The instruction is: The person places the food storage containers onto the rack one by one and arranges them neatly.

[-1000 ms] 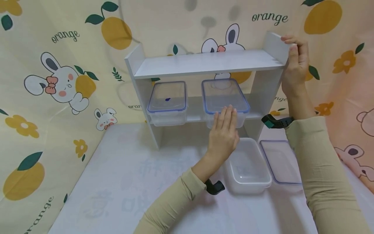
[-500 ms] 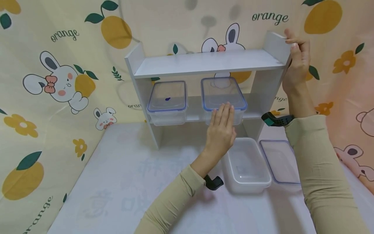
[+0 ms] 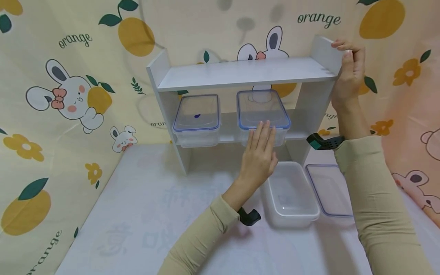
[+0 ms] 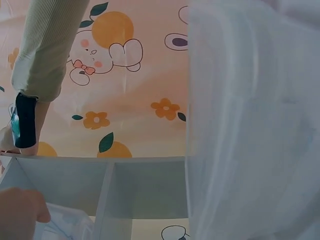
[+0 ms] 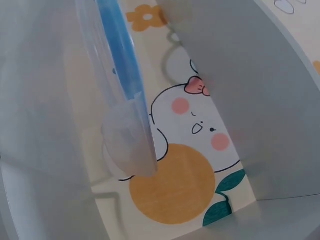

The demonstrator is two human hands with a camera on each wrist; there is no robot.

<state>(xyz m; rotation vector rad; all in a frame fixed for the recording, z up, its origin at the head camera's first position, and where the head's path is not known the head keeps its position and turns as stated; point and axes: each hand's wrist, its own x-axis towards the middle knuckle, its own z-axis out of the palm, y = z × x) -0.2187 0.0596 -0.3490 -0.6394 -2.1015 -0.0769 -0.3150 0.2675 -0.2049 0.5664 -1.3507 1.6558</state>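
Plainly, the left hand (image 3: 258, 160) is held flat, its fingers straight and lying close together with hardly a gap between them. It grips nothing: the fingertips (image 3: 264, 126) rest against the front of the right box (image 3: 264, 109), at the blue rim of its lid, with the back of the hand towards the head camera. How hard they press cannot be told.

The right hand (image 3: 348, 78) is bent round the upper corner of the shelf (image 3: 245, 74), on its right end panel. Its fingers hook over the panel's top edge, and the thumb points upward along the outer side; part of the grip is hidden.

The right box sits lidded on the middle board, directly beyond the left fingertips and below the top board, to the left of the right hand and well apart from it. Its front end juts a little past the board's edge. A gap parts it from the left box (image 3: 196, 120), which is also lidded and bears a small dark blue mark on top.

Below the left hand's wrist side, on the white table (image 3: 148, 217), an uncovered tub (image 3: 292, 196) stands just in front of the shelf. Right beside it lies a blue-rimmed lid (image 3: 330, 191), partly hidden by the right sleeve (image 3: 381, 202).
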